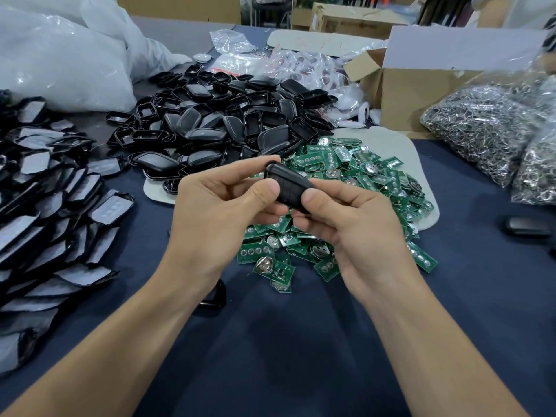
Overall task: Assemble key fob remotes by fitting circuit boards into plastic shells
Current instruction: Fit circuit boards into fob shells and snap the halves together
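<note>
A black key fob (pixel 287 183) hangs above the table, held by both hands. My left hand (pixel 222 206) pinches its left end between thumb and fingers. My right hand (pixel 346 218) grips its right end, thumb on top. Behind and beneath the hands lies a heap of green circuit boards (pixel 358 176) with coin-cell holders. A pile of black plastic shells (pixel 228 121) spreads behind that. A black shell part (pixel 215 296) lies on the cloth, partly hidden under my left wrist.
Rows of black shell halves with grey pads (pixel 51 206) fill the left side. Bags of metal key rings (pixel 493 130) sit at the right by a cardboard box (pixel 415 94). One black fob (pixel 528 227) lies at the right edge. White plastic bags (pixel 60 55) are at back left.
</note>
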Demonstrator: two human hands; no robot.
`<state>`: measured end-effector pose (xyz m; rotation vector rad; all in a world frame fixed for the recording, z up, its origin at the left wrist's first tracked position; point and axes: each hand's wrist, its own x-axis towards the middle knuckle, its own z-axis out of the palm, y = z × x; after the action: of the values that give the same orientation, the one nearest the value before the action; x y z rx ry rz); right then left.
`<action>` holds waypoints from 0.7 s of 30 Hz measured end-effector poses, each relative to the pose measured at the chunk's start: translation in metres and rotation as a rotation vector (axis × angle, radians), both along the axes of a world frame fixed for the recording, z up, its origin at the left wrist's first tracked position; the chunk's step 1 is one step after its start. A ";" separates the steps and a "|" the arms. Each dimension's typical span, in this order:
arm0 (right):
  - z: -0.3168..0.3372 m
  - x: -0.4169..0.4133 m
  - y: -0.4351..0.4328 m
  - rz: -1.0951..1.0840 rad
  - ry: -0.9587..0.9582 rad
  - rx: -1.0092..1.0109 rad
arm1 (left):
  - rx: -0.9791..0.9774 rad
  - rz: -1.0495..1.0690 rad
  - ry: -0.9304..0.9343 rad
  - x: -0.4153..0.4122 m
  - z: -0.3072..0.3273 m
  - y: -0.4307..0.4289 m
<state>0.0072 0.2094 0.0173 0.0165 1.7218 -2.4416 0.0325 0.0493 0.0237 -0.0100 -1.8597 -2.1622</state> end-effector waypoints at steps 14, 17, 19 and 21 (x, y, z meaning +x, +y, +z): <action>0.001 0.001 -0.002 -0.069 0.033 0.064 | -0.105 0.048 -0.035 -0.003 -0.003 -0.006; 0.001 0.002 -0.002 -0.057 0.043 0.081 | -0.037 0.002 -0.068 -0.002 0.000 -0.009; 0.001 0.003 -0.002 -0.053 0.052 0.097 | -0.039 -0.005 -0.074 -0.002 0.000 -0.010; 0.002 0.003 -0.002 -0.049 0.059 0.109 | -0.051 0.000 -0.071 -0.003 -0.001 -0.011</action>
<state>0.0103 0.2072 0.0191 -0.0003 1.9000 -2.4016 0.0297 0.0380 0.0232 0.0565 -1.9534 -2.1406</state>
